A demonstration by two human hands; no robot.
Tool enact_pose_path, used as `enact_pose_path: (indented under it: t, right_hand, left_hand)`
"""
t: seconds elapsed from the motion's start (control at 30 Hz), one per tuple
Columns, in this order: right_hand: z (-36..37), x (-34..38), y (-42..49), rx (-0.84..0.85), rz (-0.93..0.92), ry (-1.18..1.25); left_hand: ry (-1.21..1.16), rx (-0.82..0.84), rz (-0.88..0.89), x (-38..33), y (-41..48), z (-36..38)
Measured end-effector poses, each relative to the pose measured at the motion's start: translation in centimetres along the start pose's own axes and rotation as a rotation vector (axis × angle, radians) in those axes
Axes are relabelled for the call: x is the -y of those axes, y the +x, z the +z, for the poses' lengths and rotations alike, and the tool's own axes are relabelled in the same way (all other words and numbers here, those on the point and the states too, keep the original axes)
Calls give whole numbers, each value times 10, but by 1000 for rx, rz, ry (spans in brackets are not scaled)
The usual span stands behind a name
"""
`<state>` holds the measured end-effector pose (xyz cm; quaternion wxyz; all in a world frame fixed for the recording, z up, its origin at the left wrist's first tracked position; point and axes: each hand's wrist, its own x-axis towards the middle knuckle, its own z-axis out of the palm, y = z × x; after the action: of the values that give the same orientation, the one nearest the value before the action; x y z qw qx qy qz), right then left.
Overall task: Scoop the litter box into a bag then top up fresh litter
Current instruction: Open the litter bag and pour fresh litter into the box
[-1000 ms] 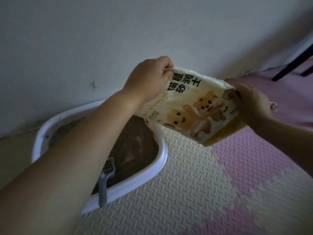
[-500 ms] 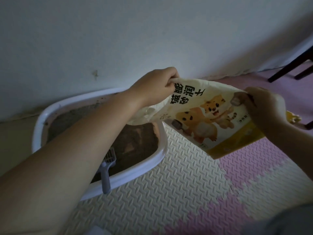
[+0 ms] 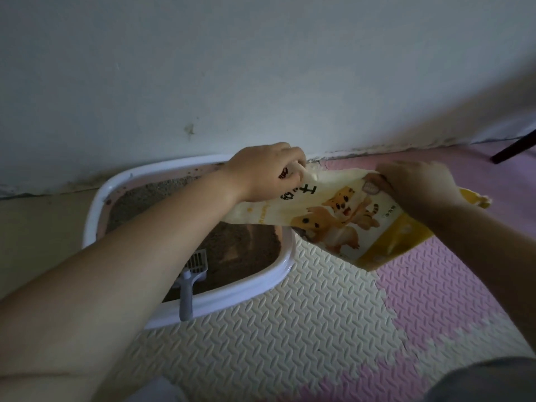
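A cream and yellow litter bag (image 3: 342,216) printed with cartoon cats hangs tilted above the right end of the white-rimmed litter box (image 3: 269,281). My left hand (image 3: 262,172) grips the bag's upper left corner, over the box. My right hand (image 3: 417,188) grips its upper right part, over the mat. Brown litter (image 3: 240,248) fills the box, with a paler patch toward the wall. A grey scoop (image 3: 190,281) leans in the box, its handle over the near rim. My left forearm hides the box's middle.
The box stands against a white wall (image 3: 261,68) on a foam mat of cream tiles (image 3: 275,338) and pink tiles (image 3: 441,288). A dark furniture leg (image 3: 513,147) stands at the far right. Grey fabric (image 3: 487,381) fills the bottom right corner.
Both hands have lowered the bag and tipped it flatter, its left corner coming down over the box. My view has drawn back, so more of the box shows.
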<state>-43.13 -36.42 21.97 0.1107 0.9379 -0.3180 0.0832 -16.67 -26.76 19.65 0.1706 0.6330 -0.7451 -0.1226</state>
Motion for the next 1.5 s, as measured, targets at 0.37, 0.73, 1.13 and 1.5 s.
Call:
enact_pose_path:
  t: [0.37, 0.73, 1.13, 1.5]
  right_hand:
    - [6, 26, 27, 186, -32, -59]
    - [9, 31, 25, 294, -83, -76]
    - [20, -35, -31, 607, 394, 150]
    - [6, -12, -28, 148, 544, 405]
  left_hand:
    - [72, -13, 86, -32, 14, 50]
    - [-116, -190, 76, -31, 22, 75]
    - [-275, -350, -28, -41, 20, 108]
    - [-265, -365, -47, -8, 14, 100]
